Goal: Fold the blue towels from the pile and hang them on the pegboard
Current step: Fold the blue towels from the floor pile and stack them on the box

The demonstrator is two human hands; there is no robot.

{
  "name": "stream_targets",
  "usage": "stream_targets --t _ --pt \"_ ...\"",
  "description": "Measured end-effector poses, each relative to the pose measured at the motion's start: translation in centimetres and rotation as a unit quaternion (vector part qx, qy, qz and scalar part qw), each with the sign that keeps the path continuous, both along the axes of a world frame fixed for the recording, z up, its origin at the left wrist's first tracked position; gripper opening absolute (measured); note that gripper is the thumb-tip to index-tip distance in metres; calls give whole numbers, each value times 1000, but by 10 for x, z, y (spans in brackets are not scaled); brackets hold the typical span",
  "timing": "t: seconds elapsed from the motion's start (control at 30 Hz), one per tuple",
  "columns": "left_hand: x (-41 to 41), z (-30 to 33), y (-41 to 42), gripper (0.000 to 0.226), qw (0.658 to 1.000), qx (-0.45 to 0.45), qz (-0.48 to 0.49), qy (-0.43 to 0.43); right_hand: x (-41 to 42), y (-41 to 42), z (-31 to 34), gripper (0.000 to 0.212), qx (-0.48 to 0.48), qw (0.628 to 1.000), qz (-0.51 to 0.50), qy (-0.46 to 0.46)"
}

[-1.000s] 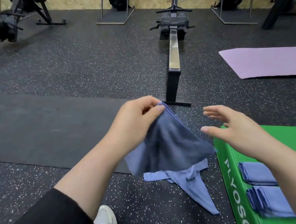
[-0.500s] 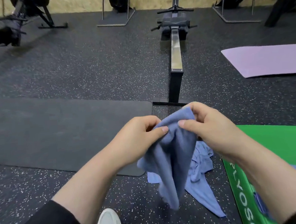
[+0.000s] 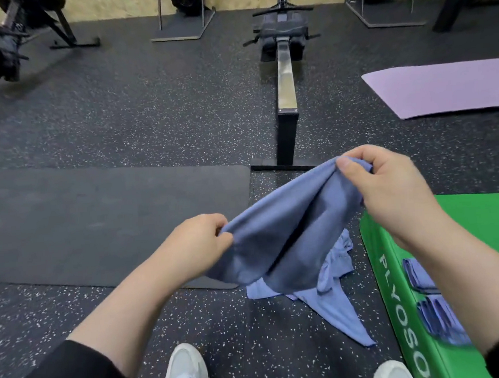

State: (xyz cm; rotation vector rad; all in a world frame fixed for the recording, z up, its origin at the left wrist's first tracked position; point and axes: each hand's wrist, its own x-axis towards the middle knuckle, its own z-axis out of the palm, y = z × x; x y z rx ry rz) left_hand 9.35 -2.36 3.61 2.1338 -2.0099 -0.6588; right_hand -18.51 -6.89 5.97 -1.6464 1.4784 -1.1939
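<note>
Two grips on one blue towel (image 3: 286, 230), held in the air above the floor pile (image 3: 334, 274): left hand (image 3: 200, 245) and right hand (image 3: 386, 185) each pinch an edge. I'd find true corners, pull taut, then fold.

Even, diffuse indoor lighting of moderate brightness; no single source is visible. Shadows are soft, lying faintly on the floor (image 3: 119, 124) beneath the dark equipment (image 3: 0, 58) in the upper left of the frame, which is smeared by motion blur. The metal rail (image 3: 285, 77) at upper centre carries a dull glare. Wide-angle distortion bows lines toward the edges. The folded towels (image 3: 437, 320) at lower right are blurred; the centre is fairly sharp.
</note>
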Motion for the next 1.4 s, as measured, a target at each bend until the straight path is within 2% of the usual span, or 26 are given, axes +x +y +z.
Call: stream_targets --t 0.07,0.17,0.27,0.37,0.43,0.5,0.6,0.67,0.83,0.9,0.97,1.1,1.23,1.33,1.4 --pt "10 0 1 19 999 -32 41 14 -10 3 0 18 26 999 -9 -20" --pt "14 3 5 17 997 -53 43 43 -21 8 -1 24 56 996 -13 -69" --pt "17 3 5 16 995 -87 45 21 -28 13 -1 23 57 997 -18 -39" --pt "21 6 3 15 980 -171 80 56 -36 18 2 20 23 998 -38 40" --pt "24 11 3 17 960 -215 126 130 -41 22 8 20 -2 994 -49 94" --pt "25 12 2 21 931 -233 159 232 -45 24 10 18 -16 992 -60 108" --pt "21 10 2 22 873 -212 190 396 -49 21 1 20 5 993 -66 93" --pt "12 6 2 21 836 -174 221 471 -47 20 -1 23 27 996 -66 61" --pt "-13 -4 1 21 771 -146 319 532 -29 17 -6 49 88 996 -26 -2" --pt "-27 -4 1 22 758 -135 333 545 -15 16 -10 53 134 990 6 -40" --pt "-44 -3 2 25 766 -129 321 542 3 19 -16 47 174 980 28 -96" --pt "-72 -2 5 23 819 -137 277 483 38 25 -29 55 198 971 54 -122" --pt "-86 -5 9 22 850 -138 245 445 66 26 -35 42 227 958 59 -162" --pt "-88 -5 10 15 866 -149 232 418 79 26 -37 41 247 939 68 -229" --pt "-86 -3 11 13 864 -165 244 409 80 22 -37 38 248 936 64 -241"
